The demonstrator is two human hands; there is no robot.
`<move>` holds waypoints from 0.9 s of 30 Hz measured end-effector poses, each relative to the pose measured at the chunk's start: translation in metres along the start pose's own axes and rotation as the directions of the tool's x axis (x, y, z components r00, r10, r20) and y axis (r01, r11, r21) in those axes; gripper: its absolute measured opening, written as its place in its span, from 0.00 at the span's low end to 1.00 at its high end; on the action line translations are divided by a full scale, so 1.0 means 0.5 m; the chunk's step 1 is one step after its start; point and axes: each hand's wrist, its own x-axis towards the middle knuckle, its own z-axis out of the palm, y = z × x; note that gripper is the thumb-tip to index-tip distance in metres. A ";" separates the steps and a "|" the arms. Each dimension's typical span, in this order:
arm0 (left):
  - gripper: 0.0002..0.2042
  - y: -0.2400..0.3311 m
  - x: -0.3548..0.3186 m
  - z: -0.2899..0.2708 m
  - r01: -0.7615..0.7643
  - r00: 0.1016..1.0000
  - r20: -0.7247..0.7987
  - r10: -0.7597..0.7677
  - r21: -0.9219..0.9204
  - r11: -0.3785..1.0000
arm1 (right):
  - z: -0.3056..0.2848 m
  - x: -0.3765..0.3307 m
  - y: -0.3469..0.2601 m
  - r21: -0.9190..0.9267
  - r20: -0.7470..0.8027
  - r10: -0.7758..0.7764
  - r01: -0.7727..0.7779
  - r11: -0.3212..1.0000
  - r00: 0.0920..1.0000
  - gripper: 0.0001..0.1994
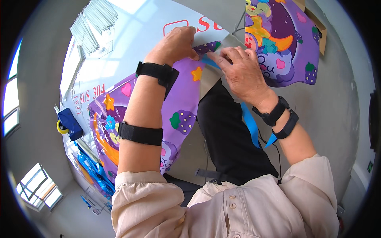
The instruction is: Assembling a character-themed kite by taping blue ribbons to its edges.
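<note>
My left hand (174,44) is closed at the upper edge of a glossy purple printed sheet (180,89), its thumb and fingers pinching a folded corner with white-dotted purple berries. The sheet hangs over the near edge of the white table and bears stars, hearts and cartoon figures. Close beside it, my right hand (244,73) pinches at the same corner, where a short piece of blue strip (211,62) shows between the hands. More blue ribbon (250,121) dangles below my right hand. The fingertips partly hide what they grip.
The white table (135,37) carries red lettering and a stack of thin white rods (95,20). A blue tape dispenser with yellow tape (69,125) sits at its left edge, near blue plastic (93,166). Another purple printed sheet (283,43) lies at upper right, by a cardboard box (322,35).
</note>
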 end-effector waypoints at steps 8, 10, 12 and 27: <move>0.13 -0.021 -0.105 0.048 -0.189 0.887 -0.447 0.113 -0.128 0.974 | -0.021 0.042 -0.023 -0.020 0.207 -0.068 0.074 0.997 0.976 0.23; 0.13 0.013 -0.206 0.060 -0.093 0.848 -0.530 0.002 -0.146 0.985 | -0.023 0.060 -0.007 -0.002 0.209 -0.135 0.138 0.990 0.968 0.22; 0.13 0.018 -0.325 0.064 0.015 0.824 -0.556 -0.108 -0.169 0.986 | -0.008 0.087 0.003 0.009 0.085 -0.221 0.221 0.975 0.972 0.18; 0.23 -0.570 -1.010 0.102 0.794 0.476 -0.652 -0.590 0.031 0.607 | 0.067 0.195 0.047 0.367 0.520 -0.006 -0.217 0.905 0.854 0.14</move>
